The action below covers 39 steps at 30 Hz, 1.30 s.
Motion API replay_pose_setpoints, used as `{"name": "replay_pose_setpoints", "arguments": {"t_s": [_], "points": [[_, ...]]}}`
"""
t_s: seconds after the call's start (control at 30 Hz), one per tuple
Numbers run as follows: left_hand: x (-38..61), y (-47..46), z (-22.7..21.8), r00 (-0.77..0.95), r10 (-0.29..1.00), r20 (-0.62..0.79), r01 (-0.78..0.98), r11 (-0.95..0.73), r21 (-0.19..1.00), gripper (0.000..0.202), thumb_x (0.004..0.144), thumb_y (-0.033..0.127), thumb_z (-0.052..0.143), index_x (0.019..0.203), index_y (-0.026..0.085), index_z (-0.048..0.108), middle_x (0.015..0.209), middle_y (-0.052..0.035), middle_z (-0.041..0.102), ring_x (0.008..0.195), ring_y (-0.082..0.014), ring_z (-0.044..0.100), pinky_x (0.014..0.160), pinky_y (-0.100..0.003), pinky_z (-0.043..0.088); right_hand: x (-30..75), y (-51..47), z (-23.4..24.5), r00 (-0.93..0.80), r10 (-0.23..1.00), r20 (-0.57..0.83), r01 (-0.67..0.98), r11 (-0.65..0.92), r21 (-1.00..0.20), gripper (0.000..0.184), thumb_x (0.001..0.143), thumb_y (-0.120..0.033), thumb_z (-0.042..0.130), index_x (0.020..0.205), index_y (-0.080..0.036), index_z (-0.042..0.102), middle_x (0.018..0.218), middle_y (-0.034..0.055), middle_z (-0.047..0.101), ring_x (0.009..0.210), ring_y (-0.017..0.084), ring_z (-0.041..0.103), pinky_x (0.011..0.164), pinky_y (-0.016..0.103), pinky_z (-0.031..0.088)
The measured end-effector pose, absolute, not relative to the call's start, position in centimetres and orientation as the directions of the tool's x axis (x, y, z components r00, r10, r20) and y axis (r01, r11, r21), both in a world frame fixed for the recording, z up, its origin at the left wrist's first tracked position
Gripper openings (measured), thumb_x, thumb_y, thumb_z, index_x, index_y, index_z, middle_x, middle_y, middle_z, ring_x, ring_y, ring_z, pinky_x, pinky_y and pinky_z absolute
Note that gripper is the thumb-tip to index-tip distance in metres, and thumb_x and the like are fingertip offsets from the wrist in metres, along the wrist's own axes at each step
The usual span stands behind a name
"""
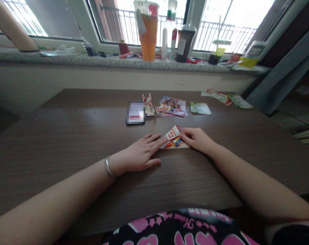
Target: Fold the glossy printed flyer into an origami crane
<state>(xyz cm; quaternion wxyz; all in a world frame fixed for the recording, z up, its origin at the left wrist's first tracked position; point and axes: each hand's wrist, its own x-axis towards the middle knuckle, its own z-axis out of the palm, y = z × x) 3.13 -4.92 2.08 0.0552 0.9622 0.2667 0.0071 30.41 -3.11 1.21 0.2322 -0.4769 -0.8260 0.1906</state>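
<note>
phone [135,112] on table [67,136] | crumpled flyer [149,105] just beside it | leaflets [200,108] further right | orange cup [148,32] on windowsill [67,60]

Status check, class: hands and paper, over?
Left hand flat, fingertips on folded paper. Right hand at its right edge, grip unclear. Phone beyond, apart.

Both arms are bare along the whole length in view, with skin from the near edge out to the fingers. The left hand [137,156] has one ornament behind it: a slim silver bangle [109,168], plain and smooth, snug on the wrist and catching a pale glint of window light. The right hand [197,139] and its wrist are bare. Nearest of all is the top [179,228], black cloth printed with big bright pink shapes and a line of pink script lettering (too warped down at that edge for me to read). More of the black shows at the near right corner, beneath the right arm.
</note>
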Motion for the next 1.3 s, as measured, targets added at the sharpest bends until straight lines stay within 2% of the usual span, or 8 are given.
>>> {"name": "replay_pose_setpoints", "arguments": {"t_s": [0.17, 0.27, 0.4, 0.6, 0.73, 0.93, 1.3], "points": [[3.1, -5.0, 1.9, 0.887, 0.461, 0.019, 0.456, -0.882, 0.120, 0.077, 0.094, 0.055, 0.043, 0.153, 0.019, 0.010, 0.157, -0.0121, 0.022, 0.146, -0.0275, 0.018, 0.118, -0.044, 0.015, 30.3, -3.0, 1.3, -0.413, 0.884, 0.220, 0.772, 0.467, -0.430, 0.025, 0.090, -0.032, 0.048, 0.072, -0.018, 0.060, 0.062, -0.0014, 0.059, 0.054, 0.011, 0.048, 0.052, 0.022, 0.031], [3.3, -5.1, 2.0, 0.890, 0.456, 0.005, 0.452, -0.883, 0.125, 0.075, 0.094, 0.056, 0.042, 0.153, 0.022, 0.011, 0.157, -0.0107, 0.021, 0.146, -0.0292, 0.018, 0.118, -0.047, 0.014, 30.4, -3.0, 1.3, -0.409, 0.880, 0.241, 0.806, 0.472, -0.357, 0.022, 0.089, -0.030, 0.050, 0.076, -0.019, 0.063, 0.066, -0.0001, 0.063, 0.056, 0.012, 0.051, 0.053, 0.023, 0.032], [3.5, -5.2, 2.0, 0.892, 0.452, -0.008, 0.450, -0.885, 0.118, 0.073, 0.094, 0.056, 0.040, 0.153, 0.021, 0.013, 0.158, -0.0104, 0.020, 0.146, -0.0301, 0.016, 0.118, -0.048, 0.012, 30.3, -3.0, 1.3, -0.387, 0.890, 0.240, 0.871, 0.438, -0.222, 0.019, 0.088, -0.033, 0.053, 0.077, -0.021, 0.065, 0.073, 0.0021, 0.068, 0.061, 0.014, 0.055, 0.054, 0.025, 0.032], [3.5, -5.2, 2.1, 0.890, 0.456, 0.002, 0.452, -0.883, 0.130, 0.073, 0.094, 0.056, 0.042, 0.152, 0.022, 0.015, 0.157, -0.0098, 0.023, 0.146, -0.0305, 0.017, 0.117, -0.048, 0.013, 30.2, -3.0, 1.6, -0.342, 0.920, 0.190, 0.919, 0.370, -0.135, 0.023, 0.090, -0.037, 0.050, 0.080, -0.023, 0.064, 0.075, 0.0019, 0.069, 0.064, 0.016, 0.057, 0.052, 0.026, 0.028], [3.5, -5.2, 2.1, 0.902, 0.432, 0.019, 0.424, -0.891, 0.160, 0.072, 0.094, 0.053, 0.044, 0.152, 0.022, 0.014, 0.157, -0.0086, 0.024, 0.145, -0.0299, 0.019, 0.117, -0.048, 0.014, 30.3, -2.8, 1.6, -0.327, 0.930, 0.168, 0.930, 0.348, -0.120, 0.023, 0.091, -0.038, 0.048, 0.082, -0.024, 0.064, 0.081, 0.0024, 0.070, 0.067, 0.017, 0.058, 0.053, 0.026, 0.027], [3.5, -5.0, 2.0, 0.924, 0.382, 0.038, 0.369, -0.911, 0.186, 0.068, 0.095, 0.047, 0.046, 0.152, 0.022, 0.018, 0.155, -0.0071, 0.030, 0.144, -0.0273, 0.022, 0.118, -0.047, 0.016, 31.0, -2.5, 1.8, -0.279, 0.954, 0.113, 0.948, 0.292, -0.126, 0.023, 0.091, -0.039, 0.049, 0.082, -0.023, 0.063, 0.079, 0.0030, 0.068, 0.067, 0.016, 0.056, 0.053, 0.026, 0.027], [3.3, -4.9, 2.5, 0.917, 0.395, 0.061, 0.369, -0.895, 0.253, 0.058, 0.094, 0.039, 0.051, 0.146, 0.024, 0.033, 0.151, -0.0057, 0.039, 0.141, -0.0255, 0.030, 0.117, -0.046, 0.023, 31.8, -1.8, 1.9, -0.276, 0.960, 0.049, 0.941, 0.280, -0.190, 0.021, 0.090, -0.037, 0.050, 0.081, -0.021, 0.062, 0.081, 0.0044, 0.068, 0.069, 0.017, 0.056, 0.057, 0.026, 0.031]]}}
